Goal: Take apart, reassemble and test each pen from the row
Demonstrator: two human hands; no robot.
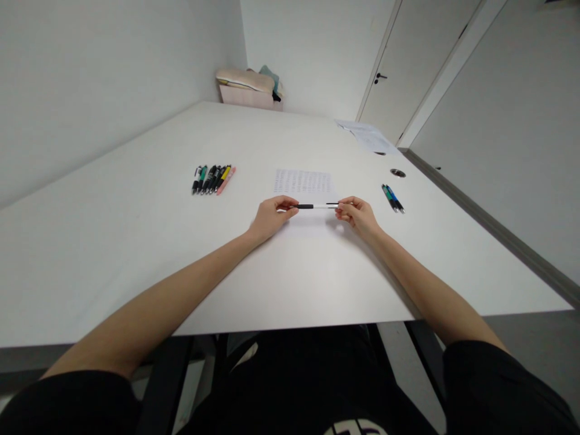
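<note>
A black and white pen (312,206) is held level between my two hands, above a sheet of paper (302,181) with rows of writing or print. My left hand (273,215) pinches its dark left end with thumb and fingers. At the other end, where a black clip shows, my right hand (357,215) grips the pen with its fingertips. Part of the sheet lies behind the pen and hands. Its lower half looks blank.
Several pens (209,180) lie side by side on the left of the white table (136,241). Two pens (393,198) lie on the right, near a round metal-rimmed hole (397,173). Loose papers (368,136) lie at the far right. A pink box (247,96) topped with cloth stands beyond the far edge.
</note>
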